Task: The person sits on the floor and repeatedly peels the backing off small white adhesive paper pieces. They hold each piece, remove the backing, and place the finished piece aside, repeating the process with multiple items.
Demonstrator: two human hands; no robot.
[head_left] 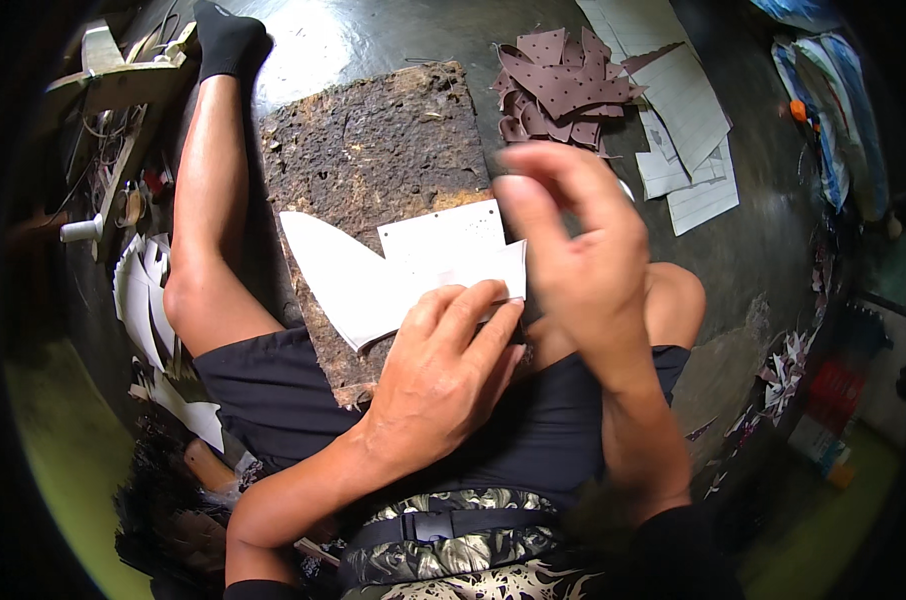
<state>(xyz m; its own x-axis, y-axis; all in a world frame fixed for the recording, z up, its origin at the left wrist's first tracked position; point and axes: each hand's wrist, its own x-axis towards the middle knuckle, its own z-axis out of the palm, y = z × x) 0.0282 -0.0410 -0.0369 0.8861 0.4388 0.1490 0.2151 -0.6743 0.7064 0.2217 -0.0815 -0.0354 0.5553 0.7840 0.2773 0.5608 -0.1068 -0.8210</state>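
Across my lap lies a thick, dark, worn board (373, 140) with a pitted surface. A white curved flat piece (343, 260) rests on it, wide at the left and narrowing to a squared end at the right. Behind and partly under it is a white straight-edged piece (443, 225) with small dark holes along its edge. My left hand (438, 370) presses on the curved piece, its fingers stretched over the right part. My right hand (583, 240) is raised above the board's right edge, blurred, thumb and forefinger near each other. I cannot make out anything between them.
Beyond the board's far right corner lies a heap of brown cut pieces (563, 85) with dark dots, beside white sheets (693, 150). White cut pieces (143, 300) lie at the left. A wooden frame (123, 90) stands far left. Scraps (788, 375) litter the right side.
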